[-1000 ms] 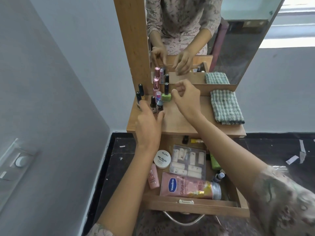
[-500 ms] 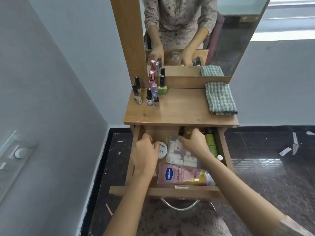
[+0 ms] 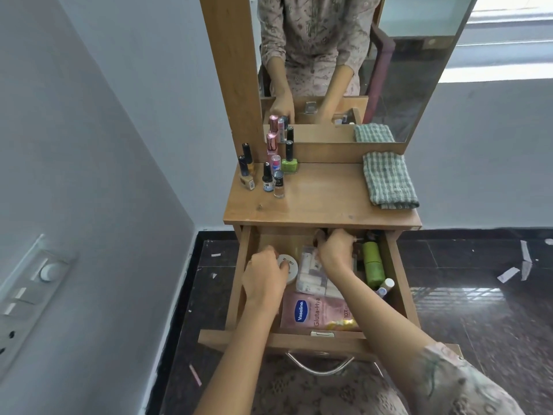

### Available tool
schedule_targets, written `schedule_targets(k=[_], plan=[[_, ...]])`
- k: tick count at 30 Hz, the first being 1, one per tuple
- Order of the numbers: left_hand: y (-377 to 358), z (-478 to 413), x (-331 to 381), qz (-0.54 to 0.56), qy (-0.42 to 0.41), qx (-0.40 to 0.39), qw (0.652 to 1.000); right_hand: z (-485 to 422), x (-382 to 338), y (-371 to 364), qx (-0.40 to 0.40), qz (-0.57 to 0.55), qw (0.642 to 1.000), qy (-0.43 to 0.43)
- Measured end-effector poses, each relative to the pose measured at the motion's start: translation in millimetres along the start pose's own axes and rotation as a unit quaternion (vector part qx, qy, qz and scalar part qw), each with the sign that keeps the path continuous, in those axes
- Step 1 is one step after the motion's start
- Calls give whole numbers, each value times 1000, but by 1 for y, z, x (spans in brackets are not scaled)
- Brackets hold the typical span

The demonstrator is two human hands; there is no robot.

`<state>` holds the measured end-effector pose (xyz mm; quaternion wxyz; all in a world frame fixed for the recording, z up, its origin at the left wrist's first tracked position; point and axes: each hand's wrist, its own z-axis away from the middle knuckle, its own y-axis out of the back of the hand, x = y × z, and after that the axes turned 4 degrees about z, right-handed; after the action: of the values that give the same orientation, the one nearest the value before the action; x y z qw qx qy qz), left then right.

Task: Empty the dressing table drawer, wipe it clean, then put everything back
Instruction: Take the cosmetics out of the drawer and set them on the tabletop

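Reaches into the pulled-out drawer (image 3: 239,283) with both hands, set apart from each other. Curls the left hand (image 3: 264,280) over a white round jar (image 3: 291,269) near the drawer's left wall, one fingertip on the lid, the rest bent round the far rim. Pushes the right hand (image 3: 336,250) to the back of the drawer, under the edge of the counter (image 3: 323,202), fingers bent at something small and dark there; cannot tell whether gripped or only touched.

Beneath the right wrist, a clear pouch (image 3: 309,280) of small white packets, just beside the jar. Toward the front, under both forearms, a pink Vaseline tube (image 3: 314,316) lying flat. Along the right wall, a green bottle (image 3: 372,265) on its side, and next to its near end a small white-capped bottle (image 3: 388,284).

On the counter, at the back left, a cluster of upright nail polish bottles (image 3: 276,175). At the right, well apart from them, a folded green checked cloth (image 3: 389,181) near the base of the mirror (image 3: 404,85).
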<state>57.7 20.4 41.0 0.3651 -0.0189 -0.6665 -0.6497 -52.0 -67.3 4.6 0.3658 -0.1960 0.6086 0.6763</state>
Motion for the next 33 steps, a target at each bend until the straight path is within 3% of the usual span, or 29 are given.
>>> schedule_targets(k=[3,9,13,18,26,33], plan=[[4,2,-8,-4,10,6,1000,8,9,3,8,27,999,36],[5,6,-17,-7,29,12,999,34,14,26,32,101,963,249],[5,6,-17,-57,56,-6,997,40,-15,49,87,49,934,344],[-5,10,-20,-131,50,-25,990,-3,-69,63,144,-27,933,328],[-17,3,-23,-142,72,-87,983,-51,-99,46,73,30,959,272],[-22,-7,-22,-180,85,-108,974,-53,-104,34,46,13,965,257]])
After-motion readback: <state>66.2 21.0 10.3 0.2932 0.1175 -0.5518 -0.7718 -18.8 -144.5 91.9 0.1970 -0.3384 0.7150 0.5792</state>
